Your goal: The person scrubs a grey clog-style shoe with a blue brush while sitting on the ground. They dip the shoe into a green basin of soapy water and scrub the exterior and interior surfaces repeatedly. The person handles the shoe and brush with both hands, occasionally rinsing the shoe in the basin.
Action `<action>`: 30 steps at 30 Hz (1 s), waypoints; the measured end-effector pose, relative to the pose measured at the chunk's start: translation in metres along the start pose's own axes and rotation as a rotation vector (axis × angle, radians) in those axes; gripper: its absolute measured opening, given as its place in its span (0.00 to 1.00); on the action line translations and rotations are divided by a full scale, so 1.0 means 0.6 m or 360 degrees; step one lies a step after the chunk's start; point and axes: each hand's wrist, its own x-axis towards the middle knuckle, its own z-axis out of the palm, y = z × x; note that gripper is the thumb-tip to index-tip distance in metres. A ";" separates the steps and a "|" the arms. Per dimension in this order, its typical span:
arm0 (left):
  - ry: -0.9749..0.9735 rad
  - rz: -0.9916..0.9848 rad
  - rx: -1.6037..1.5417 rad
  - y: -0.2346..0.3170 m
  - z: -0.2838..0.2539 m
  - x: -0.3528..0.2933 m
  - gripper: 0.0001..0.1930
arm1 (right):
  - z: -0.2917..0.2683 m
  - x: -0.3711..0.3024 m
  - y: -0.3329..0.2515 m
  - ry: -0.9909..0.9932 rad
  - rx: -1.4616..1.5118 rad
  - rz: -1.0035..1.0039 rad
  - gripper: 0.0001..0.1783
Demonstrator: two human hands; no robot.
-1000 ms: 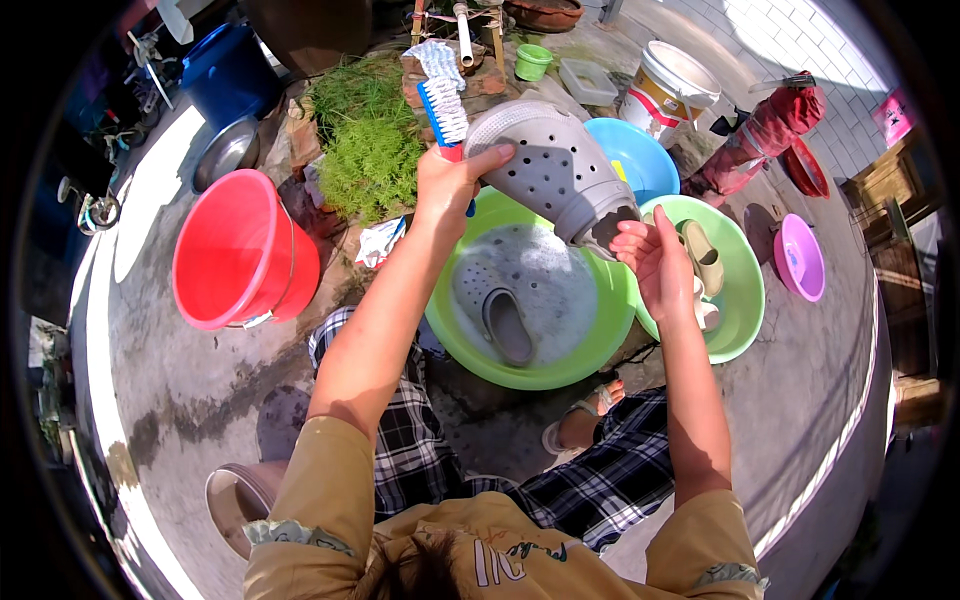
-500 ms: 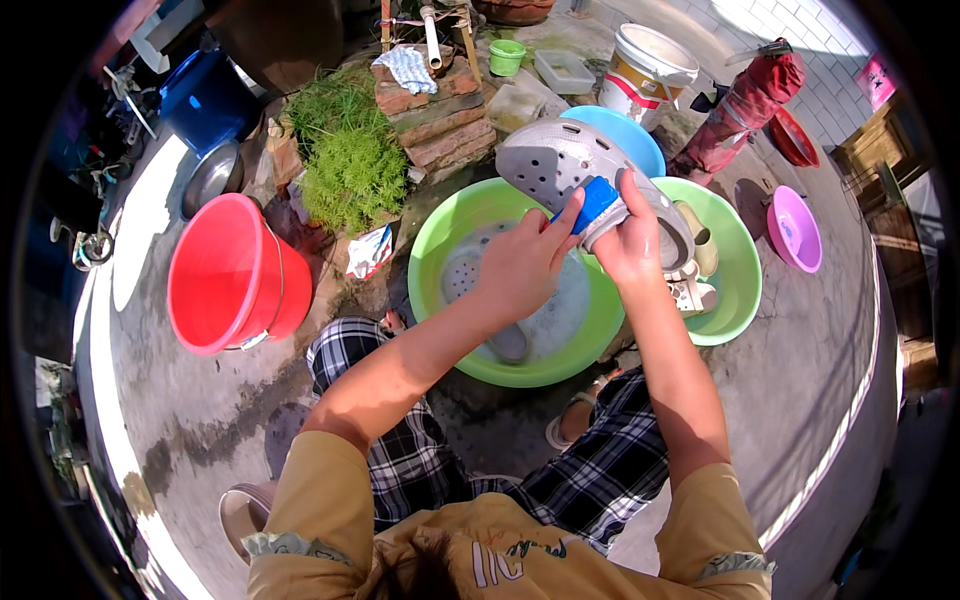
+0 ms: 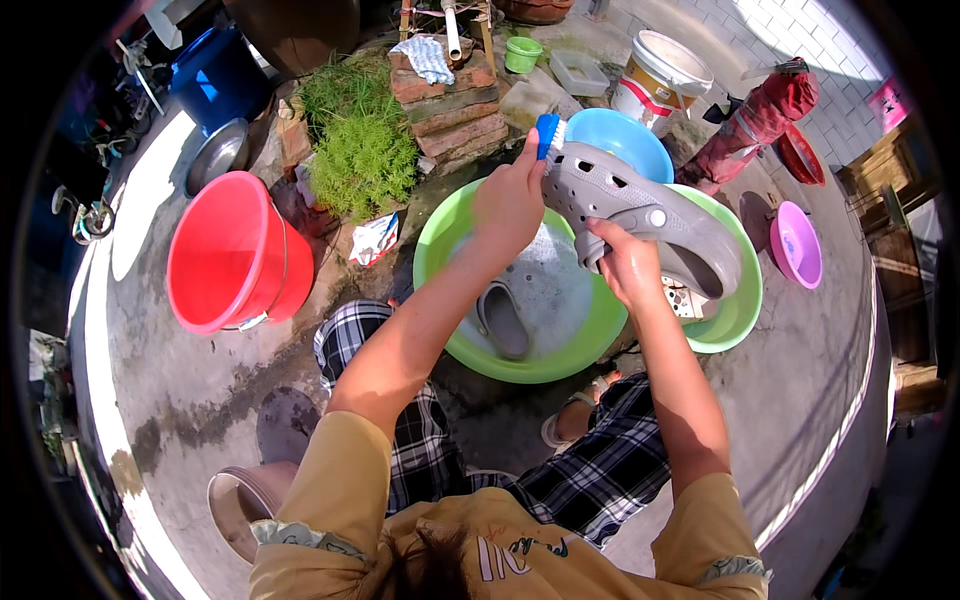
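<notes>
My left hand point(image 3: 510, 205) is closed on a blue scrub brush point(image 3: 548, 136), whose white bristles meet the toe end of a grey clog point(image 3: 680, 205). My right hand point(image 3: 628, 262) grips that clog by its strap and side, holding it tilted above two green basins. Below, the larger green basin point(image 3: 520, 372) contains sudsy water and a second grey clog point(image 3: 503, 322). In the green basin on the right point(image 3: 748, 300) lies a cream clog point(image 3: 684, 300), partly hidden by the held one.
A red bucket point(image 3: 240, 255) stands at the left, beside a leafy plant point(image 3: 360, 165) and stacked bricks point(image 3: 455, 125). Behind the clog are a light blue basin point(image 3: 635, 140) and a white-and-yellow pail point(image 3: 640, 95). A purple basin point(image 3: 797, 245) sits at the right.
The clog has been turned over so its strap and upper face me, and its toe sits lower. My left hand and the brush have moved left and up to its toe.
</notes>
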 end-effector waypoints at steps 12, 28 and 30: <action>-0.0047 -0.0112 -0.0481 0.028 -0.001 -0.010 0.22 | -0.012 0.029 0.028 0.0037 -0.0541 -0.0290 0.17; -0.0141 -0.0234 -0.1504 -0.018 -0.019 0.025 0.19 | -0.040 0.021 -0.083 -0.0301 0.0835 0.0015 0.20; -0.0185 -0.0186 -0.1544 -0.012 -0.027 0.016 0.20 | -0.060 0.025 -0.075 -0.0246 0.0678 -0.0007 0.20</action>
